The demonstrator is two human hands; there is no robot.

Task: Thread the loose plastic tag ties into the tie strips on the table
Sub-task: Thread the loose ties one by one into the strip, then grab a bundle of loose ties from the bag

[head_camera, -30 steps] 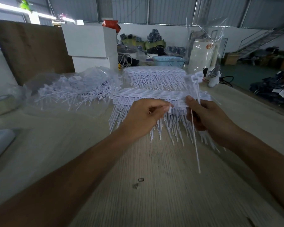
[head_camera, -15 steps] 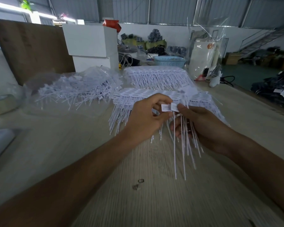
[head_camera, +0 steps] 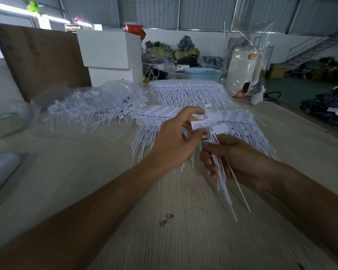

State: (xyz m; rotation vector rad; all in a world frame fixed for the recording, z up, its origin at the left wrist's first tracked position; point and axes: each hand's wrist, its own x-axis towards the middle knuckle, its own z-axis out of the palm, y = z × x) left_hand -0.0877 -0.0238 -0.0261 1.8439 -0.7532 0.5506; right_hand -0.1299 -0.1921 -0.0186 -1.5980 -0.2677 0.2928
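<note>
The work looks well under way but far from finished. Taking the near tie strip (head_camera: 240, 125) as the landmark: it lies flat on the wooden table (head_camera: 183, 240), its tails fanned toward the person, and a 2nd tie strip (head_camera: 187, 90) lies just behind it — both appear already filled along most of their length, though how completely cannot be told.

Just in front of the near strip, the right hand (head_camera: 240, 162) is curled round a small bunch of loose ties (head_camera: 221, 178), their tails pointing down toward the person. The left hand (head_camera: 176, 141) pinches the tag head (head_camera: 198, 125) of 1 tie between thumb and forefinger, right at the top of that bunch, so the 2 hands nearly touch.

To the left of the near strip, a clear bag (head_camera: 86, 110) holds a large heap of unthreaded ties — plenty left to do.
</note>
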